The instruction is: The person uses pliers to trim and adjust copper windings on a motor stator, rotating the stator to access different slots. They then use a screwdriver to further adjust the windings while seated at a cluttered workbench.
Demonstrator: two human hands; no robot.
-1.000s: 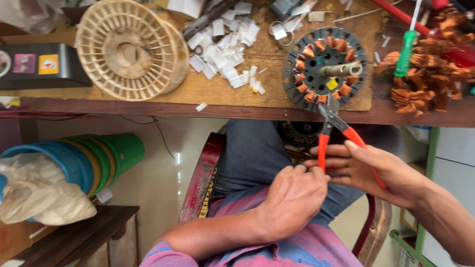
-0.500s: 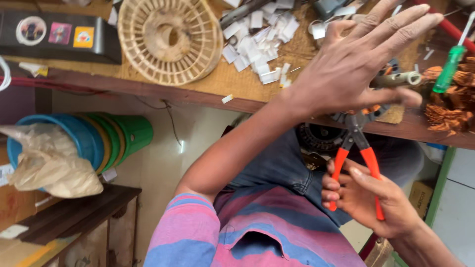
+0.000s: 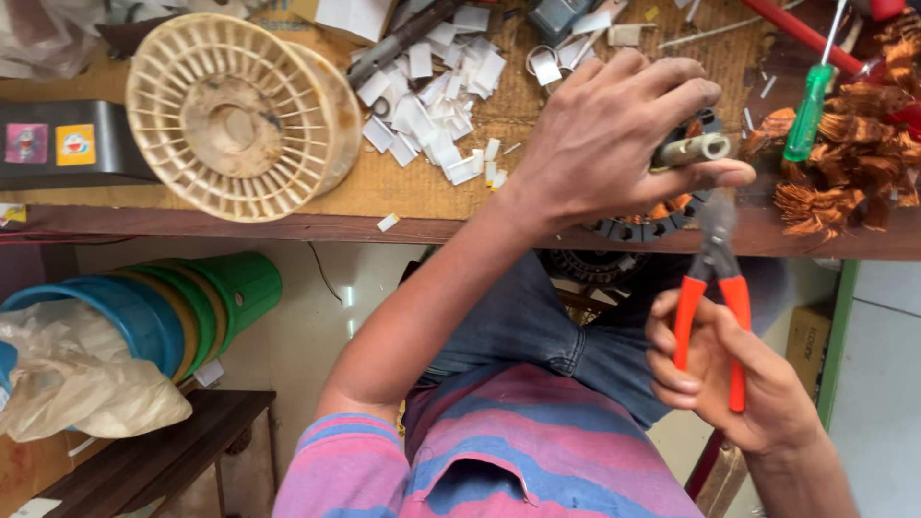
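Since half a second ago my left hand (image 3: pixel 614 134) has dropped from spread-fingered in the air onto the motor stator (image 3: pixel 662 216) at the front edge of the surface (image 3: pixel 432 197), fingers now curled over it, thumb under the pale shaft (image 3: pixel 693 150) that sticks out to the right. The stator is mostly hidden under that hand; only its dark rim and a little copper show. My right hand (image 3: pixel 729 374) sits lower, off the surface and over my lap, clenched around the orange-handled pliers (image 3: pixel 712 288). Their grey nose points up and reaches the stator rim just below my left thumb; I cannot tell whether the tip grips anything. Scraps of white insulation paper (image 3: pixel 436 105) lie scattered just left of my left hand. Further left, a cream plastic spool (image 3: pixel 235 115) lies on its side. To the right, a green-handled screwdriver (image 3: pixel 809 110) rests against a heap of pulled copper wire (image 3: pixel 844 163). Below the surface, stacked buckets (image 3: pixel 187 312), blue to green, lie on a low wooden shelf (image 3: pixel 158 451).
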